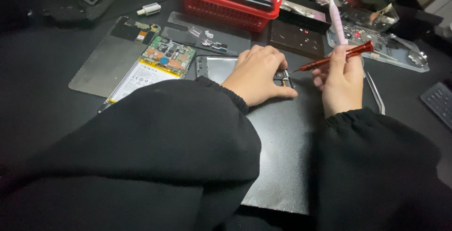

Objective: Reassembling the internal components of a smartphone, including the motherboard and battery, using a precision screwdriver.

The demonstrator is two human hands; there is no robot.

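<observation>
Two hands meet over a small phone frame (282,76) that lies on a dark work mat (282,155). The frame sits right under the fingertips of the left hand (258,73), mostly hidden by it; only a strip with tiny parts shows at the hand's right edge. The left hand lies palm down, fingers curled and pressed on the frame, pinning it rather than gripping it. The right hand (340,83), just right of the frame, is closed around a red screwdriver (335,58), thumb and fingers pinching the shaft. The driver slants down to the left, its thin tip touching or nearly touching the exposed strip of the frame; its red cap points up and right. Both forearms come in from the bottom edge in loose black sleeves, wrists resting on the mat.

Left of the frame, an opened phone (153,68) with a green circuit board and a white battery rests on a grey plate (96,68). Beyond the frame stands a red plastic basket (226,6). Right of the frame, past the right hand, lie metal tweezers (375,92) and a clear tray (395,47) of small parts. The tabletop around the mat is black and the room dim.
</observation>
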